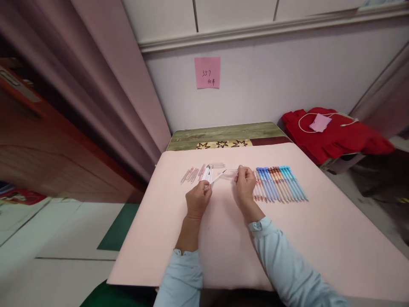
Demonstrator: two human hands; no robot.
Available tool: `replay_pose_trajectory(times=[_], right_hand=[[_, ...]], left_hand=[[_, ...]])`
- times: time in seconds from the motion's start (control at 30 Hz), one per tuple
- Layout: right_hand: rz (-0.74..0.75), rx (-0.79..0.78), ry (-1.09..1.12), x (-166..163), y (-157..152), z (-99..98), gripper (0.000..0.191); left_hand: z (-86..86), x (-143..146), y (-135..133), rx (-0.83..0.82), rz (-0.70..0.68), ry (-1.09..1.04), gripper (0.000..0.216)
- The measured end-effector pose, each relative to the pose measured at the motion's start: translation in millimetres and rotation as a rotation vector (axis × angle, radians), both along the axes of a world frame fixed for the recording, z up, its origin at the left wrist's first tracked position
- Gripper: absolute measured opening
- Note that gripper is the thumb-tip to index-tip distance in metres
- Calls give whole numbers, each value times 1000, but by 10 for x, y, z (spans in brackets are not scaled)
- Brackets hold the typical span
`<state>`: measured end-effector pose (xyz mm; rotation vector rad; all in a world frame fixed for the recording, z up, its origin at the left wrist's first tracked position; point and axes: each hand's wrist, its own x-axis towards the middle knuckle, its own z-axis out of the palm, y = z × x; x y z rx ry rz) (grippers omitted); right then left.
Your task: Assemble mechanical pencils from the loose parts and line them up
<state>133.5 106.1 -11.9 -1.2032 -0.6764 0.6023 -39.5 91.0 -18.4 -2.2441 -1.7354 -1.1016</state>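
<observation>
My left hand (198, 197) is closed on a thin white pen refill (218, 176), whose dark tip points up and right. Just beyond its fingers lies a bunch of white refills with dark tips (207, 172). My right hand (245, 183) is pinched at the end of a pale, see-through pen barrel (229, 173); its outline is faint. The refill's tip is close to the barrel, and I cannot tell whether they touch. Right beside my right hand, a row of click pens (281, 184) lies side by side, in pink-white, lilac-blue, brown-beige and light blue.
Several pinkish pen parts (191, 175) lie left of the refills, with clear pieces (217, 165) behind. A pale pink mat (223, 243) covers the table (188, 137). A red cloth (338, 143) with a white cable lies at the right. A pink note (207, 73) is on the wall.
</observation>
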Motion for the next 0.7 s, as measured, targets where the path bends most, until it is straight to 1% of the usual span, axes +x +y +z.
replay_pose_trajectory(times=[0.07, 0.17, 0.6, 0.7], right_hand=[[-22, -32, -66, 18, -7, 0, 39], [-50, -60, -96, 46, -7, 16, 37], [-35, -118, -183, 62, 1, -9, 37], [-36, -128, -213, 80, 0, -18, 35]], left_hand=[[-1, -1, -3, 44, -26, 0, 11], [-1, 0, -8, 70, -50, -4, 9], [20, 12, -14, 25, -111, -40, 10], [42, 15, -26, -17, -111, -97, 10]])
